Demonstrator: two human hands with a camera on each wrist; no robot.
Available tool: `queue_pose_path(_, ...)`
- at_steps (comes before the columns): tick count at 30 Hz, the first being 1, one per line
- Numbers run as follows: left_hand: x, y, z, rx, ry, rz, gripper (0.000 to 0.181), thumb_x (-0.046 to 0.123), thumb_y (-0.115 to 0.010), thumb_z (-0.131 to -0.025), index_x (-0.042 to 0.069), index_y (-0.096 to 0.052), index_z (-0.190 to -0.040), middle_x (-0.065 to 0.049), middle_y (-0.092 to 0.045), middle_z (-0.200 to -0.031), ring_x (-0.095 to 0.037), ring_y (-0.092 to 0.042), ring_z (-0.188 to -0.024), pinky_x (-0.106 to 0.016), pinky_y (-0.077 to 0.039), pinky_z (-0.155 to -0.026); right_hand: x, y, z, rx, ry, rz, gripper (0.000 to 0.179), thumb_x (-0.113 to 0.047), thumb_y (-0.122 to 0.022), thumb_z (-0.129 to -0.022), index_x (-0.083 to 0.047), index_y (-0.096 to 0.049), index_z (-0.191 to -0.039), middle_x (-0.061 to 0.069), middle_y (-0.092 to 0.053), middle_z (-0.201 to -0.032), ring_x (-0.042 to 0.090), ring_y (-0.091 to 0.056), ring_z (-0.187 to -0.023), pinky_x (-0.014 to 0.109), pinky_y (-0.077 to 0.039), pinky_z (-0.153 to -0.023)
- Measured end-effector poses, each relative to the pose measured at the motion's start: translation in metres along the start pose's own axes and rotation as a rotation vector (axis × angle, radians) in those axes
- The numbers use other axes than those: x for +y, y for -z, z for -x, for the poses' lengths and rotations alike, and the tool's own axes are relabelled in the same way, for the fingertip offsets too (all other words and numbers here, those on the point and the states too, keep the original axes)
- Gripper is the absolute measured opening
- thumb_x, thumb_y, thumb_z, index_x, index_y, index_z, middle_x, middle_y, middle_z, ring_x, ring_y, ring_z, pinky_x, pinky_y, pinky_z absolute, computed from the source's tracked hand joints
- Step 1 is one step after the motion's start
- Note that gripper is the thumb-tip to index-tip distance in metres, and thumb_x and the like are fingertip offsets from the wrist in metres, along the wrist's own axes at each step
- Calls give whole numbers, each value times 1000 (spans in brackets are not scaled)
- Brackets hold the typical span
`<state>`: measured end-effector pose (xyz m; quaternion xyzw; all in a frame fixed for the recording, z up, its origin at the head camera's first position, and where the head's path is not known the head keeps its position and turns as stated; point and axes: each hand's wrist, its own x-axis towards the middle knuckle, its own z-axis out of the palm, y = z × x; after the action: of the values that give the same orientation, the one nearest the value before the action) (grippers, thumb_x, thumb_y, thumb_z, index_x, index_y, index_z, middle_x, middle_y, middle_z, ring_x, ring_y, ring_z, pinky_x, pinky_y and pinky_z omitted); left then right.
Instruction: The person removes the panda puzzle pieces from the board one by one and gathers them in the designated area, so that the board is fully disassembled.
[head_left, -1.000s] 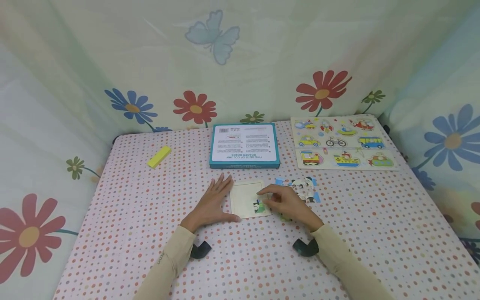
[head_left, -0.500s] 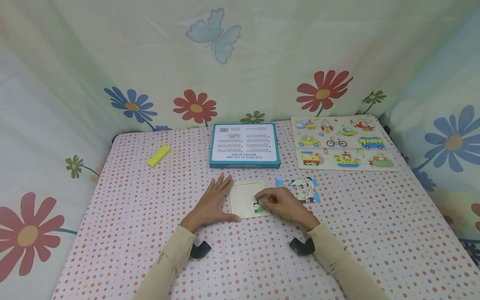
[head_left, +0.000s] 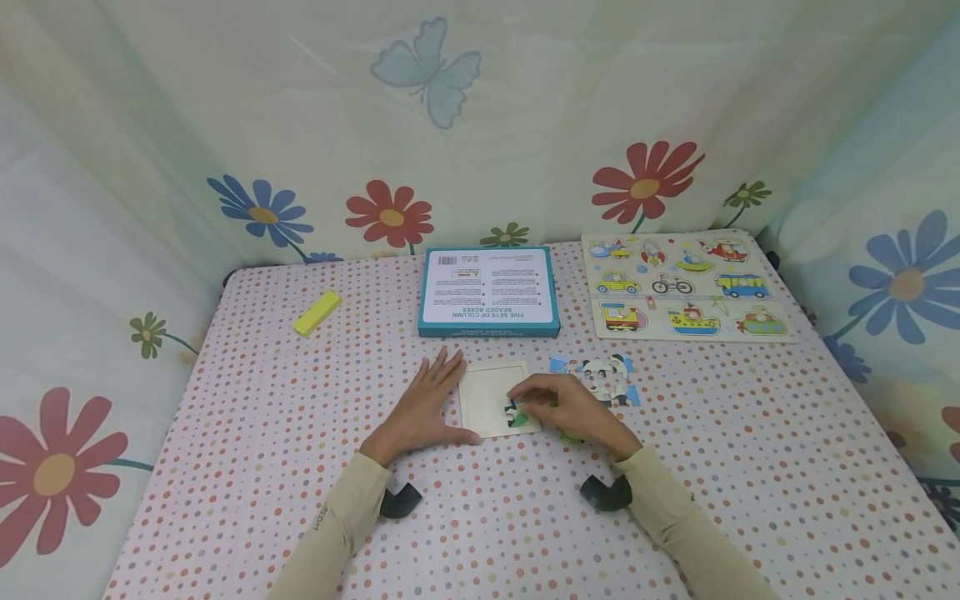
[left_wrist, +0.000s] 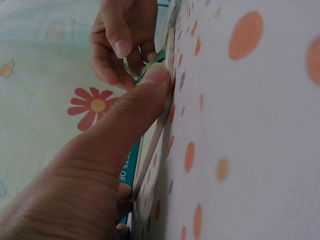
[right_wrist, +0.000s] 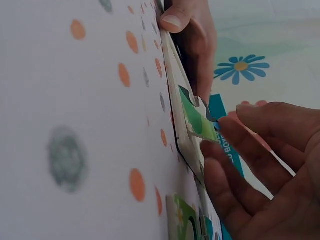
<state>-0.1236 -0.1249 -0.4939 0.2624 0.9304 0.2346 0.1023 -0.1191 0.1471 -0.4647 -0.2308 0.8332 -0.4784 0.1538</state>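
A small pale wooden puzzle tray (head_left: 483, 390) lies in front of the person. The left hand (head_left: 423, 408) spreads along its left side, its thumb on the near edge and its fingers pointing away. At the tray's near right corner, the right hand (head_left: 573, 410) holds a green, black and white jigsaw piece (right_wrist: 196, 114) by its edge. That piece sits tilted over the tray in the right wrist view, fingertips touching its raised side. Several loose panda jigsaw pieces (head_left: 600, 379) lie just beyond the right hand, which partly hides green ones (right_wrist: 184, 220) beside it.
Behind the tray is a teal and white box (head_left: 489, 287). To the back right lies a wooden vehicle puzzle board (head_left: 686, 287). A yellow block (head_left: 318, 313) rests at the left on the dotted tablecloth (head_left: 480, 533). A flowered curtain (head_left: 510, 150) encloses the table.
The right hand has shifted slightly left over the tray, and the jigsaw piece under its fingers has turned or slid a little. The left hand stays put.
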Motion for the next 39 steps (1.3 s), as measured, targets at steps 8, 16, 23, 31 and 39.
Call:
queue_pose_path(8, 0, 0, 0, 3, -1, -4, 121, 74, -69, -66, 10, -16, -154, -1, -7, -162, -18, 6, -148, -38, 2, -120, 6, -5, -2, -12, 62, -51, 22, -4, -64, -91, -11, -70, -111, 2, -67, -109, 14, -62, -91, 29, -54, -80)
queue_pose_path(16, 0, 0, 1, 11, -3, -10, 122, 75, -68, -66, 9, -17, -154, -2, -8, -162, -19, 5, -148, -38, 2, -120, 4, -10, -2, -22, 29, -19, 22, -2, -64, -89, -10, -71, -109, 2, -68, -100, 13, -61, -88, 27, -54, -77)
queue_pose_path(23, 0, 0, 1, 12, -1, -5, 122, 75, -68, -66, 9, -17, -154, -2, -8, -162, -19, 5, -148, -38, 2, -120, 2, -9, -2, -3, 4, -8, 22, -2, -63, -90, -12, -73, -106, -1, -67, -95, 13, -60, -84, 27, -54, -76)
queue_pose_path(31, -1, -1, 0, 3, -5, -14, 122, 75, -68, -66, 10, -15, -154, -1, -6, -162, -19, 6, -148, -38, 3, -120, 1, 6, 2, 37, -47, -76, 21, -4, -62, -92, -11, -71, -109, 3, -68, -105, 16, -61, -89, 27, -54, -80)
queue_pose_path(39, -2, 0, 0, 1, -12, -4, 123, 75, -68, -65, 9, -15, -154, -1, -5, -162, -19, 6, -148, -37, 4, -120, 9, 29, 16, 114, -72, -113, 21, -6, -63, -92, -6, -70, -112, 11, -68, -110, 18, -65, -91, 24, -55, -77)
